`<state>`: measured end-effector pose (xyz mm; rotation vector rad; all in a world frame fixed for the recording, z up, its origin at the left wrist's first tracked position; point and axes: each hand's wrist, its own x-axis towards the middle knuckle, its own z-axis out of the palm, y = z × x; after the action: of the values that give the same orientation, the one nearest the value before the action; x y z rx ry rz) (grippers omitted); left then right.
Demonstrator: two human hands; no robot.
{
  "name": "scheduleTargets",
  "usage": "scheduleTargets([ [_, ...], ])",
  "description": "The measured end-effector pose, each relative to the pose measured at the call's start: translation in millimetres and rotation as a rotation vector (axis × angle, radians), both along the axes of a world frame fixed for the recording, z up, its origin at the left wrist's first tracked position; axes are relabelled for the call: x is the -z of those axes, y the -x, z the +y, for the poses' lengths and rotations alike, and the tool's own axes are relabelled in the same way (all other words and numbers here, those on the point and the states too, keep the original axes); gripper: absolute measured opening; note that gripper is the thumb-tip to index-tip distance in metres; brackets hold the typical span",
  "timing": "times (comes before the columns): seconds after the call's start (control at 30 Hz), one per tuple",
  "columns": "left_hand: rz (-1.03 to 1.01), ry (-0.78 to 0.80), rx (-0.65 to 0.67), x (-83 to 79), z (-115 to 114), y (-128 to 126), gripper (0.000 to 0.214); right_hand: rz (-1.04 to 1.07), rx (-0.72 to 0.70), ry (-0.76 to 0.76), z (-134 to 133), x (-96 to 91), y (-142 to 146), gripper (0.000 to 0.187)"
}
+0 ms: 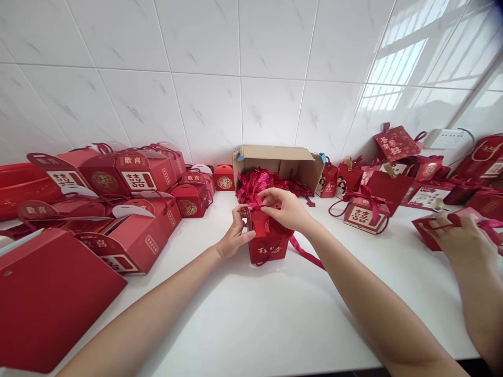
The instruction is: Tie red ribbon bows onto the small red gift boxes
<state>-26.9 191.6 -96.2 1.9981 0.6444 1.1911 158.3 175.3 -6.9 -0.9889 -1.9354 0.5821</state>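
A small red gift box (268,250) with gold lettering stands upright on the white table in front of me. My left hand (236,236) grips its left side, thumb across the front and fingers at the top edge. Over the box's top, my right hand (285,208) pinches a dark red ribbon (308,255). One ribbon end trails down to the table on the right, and part of the ribbon lies over the box front. My right fingers partly hide the box's top.
Behind the box, an open cardboard carton (277,153) holds a heap of red ribbons (257,183). Several red boxes (143,173) are stacked at left. A ribbon-tied box (363,213) sits at right. Beyond it, another person's hand (459,238) touches a red box. A power strip (444,139) stands near the wall.
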Motion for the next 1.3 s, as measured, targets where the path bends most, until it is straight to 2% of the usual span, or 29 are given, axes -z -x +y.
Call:
scheduleTargets([
  [0.13,0.022,-0.015,0.001,-0.8,-0.9,-1.0,0.065,-0.031,-0.084,-0.019,-1.0,2.5,0.0,0.010],
  [0.5,0.061,-0.040,0.033,-3.4,-1.7,0.9,0.069,0.025,-0.115,0.005,0.6,12.5,8.7,0.013],
  [0.6,0.014,-0.031,-0.074,-4.1,-0.4,-1.6,0.063,0.055,-0.102,0.017,2.0,14.6,10.0,0.012],
  [0.7,-0.066,-0.031,-0.269,-5.2,0.9,-4.1,0.046,0.073,-0.098,0.024,2.9,15.3,10.7,0.010],
  [0.77,-0.062,-0.084,-0.358,-7.5,0.4,-5.0,0.035,0.074,-0.106,0.018,3.2,15.8,11.3,0.009],
  [0.9,0.013,-0.173,-0.383,-15.6,-5.5,-7.5,0.022,0.080,-0.105,-0.009,2.3,17.8,12.7,0.011],
  [1.07,-0.016,-0.157,-0.384,-22.5,-14.1,-15.7,0.021,0.059,-0.079,-0.063,-1.0,17.8,12.2,0.012],
  [1.2,0.024,-0.106,-0.525,-20.6,-9.6,-15.8,0.019,0.025,0.046,-0.194,-3.4,8.2,6.1,0.009],
  [1.3,0.089,-0.087,-0.639,-17.3,0.3,-6.3,0.019,0.103,0.158,-0.237,-3.8,4.5,-3.7,0.013],
])
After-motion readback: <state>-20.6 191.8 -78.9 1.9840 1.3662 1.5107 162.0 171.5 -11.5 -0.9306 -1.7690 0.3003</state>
